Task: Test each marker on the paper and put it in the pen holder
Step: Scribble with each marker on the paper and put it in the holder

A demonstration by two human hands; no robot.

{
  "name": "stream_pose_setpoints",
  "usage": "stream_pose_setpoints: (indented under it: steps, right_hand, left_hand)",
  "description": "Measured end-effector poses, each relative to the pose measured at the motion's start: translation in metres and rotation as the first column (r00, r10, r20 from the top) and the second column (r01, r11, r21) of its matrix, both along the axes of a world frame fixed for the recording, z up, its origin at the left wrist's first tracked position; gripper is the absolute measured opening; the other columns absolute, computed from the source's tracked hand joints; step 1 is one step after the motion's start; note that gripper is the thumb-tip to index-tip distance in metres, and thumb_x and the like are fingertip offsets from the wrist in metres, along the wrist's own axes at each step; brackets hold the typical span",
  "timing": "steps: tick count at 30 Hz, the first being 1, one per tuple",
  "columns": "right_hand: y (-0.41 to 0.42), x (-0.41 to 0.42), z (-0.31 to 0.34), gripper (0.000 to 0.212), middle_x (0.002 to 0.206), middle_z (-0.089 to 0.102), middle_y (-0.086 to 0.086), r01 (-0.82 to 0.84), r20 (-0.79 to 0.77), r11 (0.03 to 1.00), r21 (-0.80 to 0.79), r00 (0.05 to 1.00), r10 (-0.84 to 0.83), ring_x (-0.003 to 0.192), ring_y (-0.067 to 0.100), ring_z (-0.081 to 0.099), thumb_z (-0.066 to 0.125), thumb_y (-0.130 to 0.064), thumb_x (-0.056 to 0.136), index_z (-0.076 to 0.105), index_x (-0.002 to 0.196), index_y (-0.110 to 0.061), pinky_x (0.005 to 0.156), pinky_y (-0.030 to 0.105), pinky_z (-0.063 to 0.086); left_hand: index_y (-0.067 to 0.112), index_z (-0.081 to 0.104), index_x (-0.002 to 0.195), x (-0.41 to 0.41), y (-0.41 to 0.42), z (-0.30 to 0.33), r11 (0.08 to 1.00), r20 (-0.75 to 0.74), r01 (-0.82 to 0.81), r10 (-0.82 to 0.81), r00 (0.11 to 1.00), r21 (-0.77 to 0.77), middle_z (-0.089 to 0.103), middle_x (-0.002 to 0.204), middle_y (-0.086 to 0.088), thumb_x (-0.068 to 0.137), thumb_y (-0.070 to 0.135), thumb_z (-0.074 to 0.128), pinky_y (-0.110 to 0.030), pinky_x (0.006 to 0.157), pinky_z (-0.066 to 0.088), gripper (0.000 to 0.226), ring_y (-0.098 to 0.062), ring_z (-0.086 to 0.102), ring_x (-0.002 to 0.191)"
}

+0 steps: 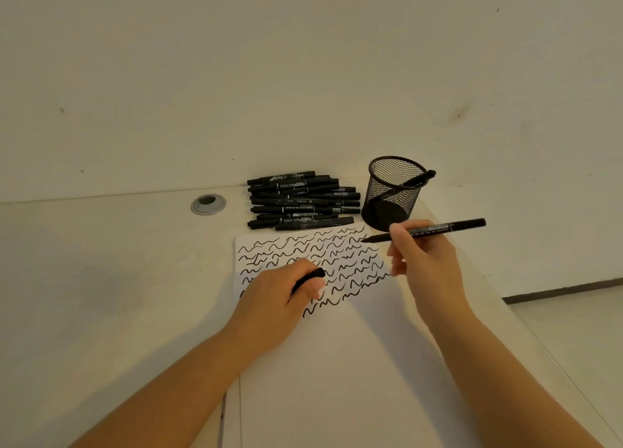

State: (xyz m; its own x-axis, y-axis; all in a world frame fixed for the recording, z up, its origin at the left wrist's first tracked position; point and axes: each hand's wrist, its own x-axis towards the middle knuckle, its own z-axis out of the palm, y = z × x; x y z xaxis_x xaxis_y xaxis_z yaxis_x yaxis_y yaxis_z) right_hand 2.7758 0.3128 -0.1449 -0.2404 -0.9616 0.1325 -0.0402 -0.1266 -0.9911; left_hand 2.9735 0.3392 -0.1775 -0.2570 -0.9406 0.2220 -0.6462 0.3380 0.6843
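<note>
Your right hand [425,259] grips an uncapped marker [435,229], tip over the scribbled paper [337,346]. Left hand [281,294] clenches its cap [308,279]. Pen holder [392,193] holds one marker; pile [303,201] labels unreadable.

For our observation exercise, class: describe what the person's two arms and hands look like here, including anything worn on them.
Both forearms are bare as far as the picture shows: no sleeves reach into view. The left hand and the right hand wear no gloves, and no rings, watch or bracelets can be seen on fingers or wrists. The one clearly visible fingernail looks short and plain. No markings or ink stains show on either arm.
</note>
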Motion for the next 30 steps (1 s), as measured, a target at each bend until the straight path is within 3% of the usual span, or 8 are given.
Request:
stream_pose_setpoints:
  steps: [2,6,12,17,26,30]
  right_hand:
    - [-0.002,0.012,0.003,0.015,0.052,0.058,-0.005,-0.092,0.146,0.995,0.044,0.986,0.085,0.047,0.008,0.051,0.053,-0.022,0.091,0.061,0.079,-0.016,0.045,0.023,0.045]
    - [0.001,0.024,-0.006,0.029,0.051,0.058,0.003,-0.169,0.325,0.985,0.037,0.934,0.148,0.047,0.014,0.051,0.044,-0.020,0.095,0.061,0.072,-0.013,0.043,0.025,0.044]
    - [0.001,0.021,-0.016,0.025,0.049,0.059,0.004,-0.194,0.216,0.980,0.038,0.959,0.182,0.044,0.017,0.050,0.043,-0.015,0.095,0.054,0.073,-0.012,0.044,0.025,0.045]
    - [0.003,0.025,-0.017,0.025,0.051,0.061,0.004,-0.240,0.159,0.970,0.039,0.960,0.231,0.044,0.018,0.051,0.042,-0.012,0.095,0.054,0.073,-0.013,0.043,0.025,0.046]
    - [0.013,0.034,-0.013,0.016,0.058,0.066,0.006,-0.386,0.049,0.918,0.089,0.922,0.383,0.046,0.018,0.059,0.047,-0.012,0.093,0.054,0.079,-0.011,0.046,0.027,0.052]
    - [0.019,0.040,-0.013,0.017,0.056,0.064,0.001,-0.430,0.011,0.901,0.061,0.903,0.430,0.048,0.013,0.057,0.052,-0.011,0.091,0.059,0.076,-0.013,0.046,0.024,0.050]
  left_hand:
    - [0.036,0.050,0.084,0.000,0.001,-0.001,1.000,0.002,-0.009,0.009,1.000,-0.004,0.065,0.074,0.008,0.079,0.062,0.026,-0.032,0.063,0.050,0.036,-0.008,0.059,0.067]
    - [0.040,0.049,0.081,0.000,0.002,-0.004,1.000,-0.009,-0.010,0.009,1.000,-0.021,0.061,0.067,0.012,0.079,0.063,0.027,-0.021,0.055,0.044,0.032,-0.004,0.054,0.060]
    - [0.043,0.047,0.080,0.002,-0.002,0.000,1.000,-0.012,0.002,-0.002,1.000,-0.012,0.063,0.071,0.010,0.082,0.059,0.032,-0.018,0.052,0.041,0.022,-0.002,0.051,0.056]
    - [0.042,0.047,0.074,0.001,-0.002,-0.001,1.000,-0.003,0.011,-0.011,1.000,-0.004,0.051,0.054,0.015,0.089,0.042,0.047,-0.015,0.050,0.036,0.015,-0.001,0.047,0.051]
    - [0.044,0.045,0.069,0.001,0.001,0.000,0.999,0.007,0.007,-0.007,1.000,-0.045,0.054,0.060,0.024,0.091,0.041,0.047,-0.014,0.049,0.035,0.022,-0.003,0.048,0.053]
    - [0.038,0.052,0.077,0.000,0.005,0.001,0.994,-0.021,-0.014,0.012,1.000,-0.112,0.050,0.053,0.014,0.088,0.043,0.040,-0.019,0.048,0.034,0.017,-0.009,0.050,0.055]
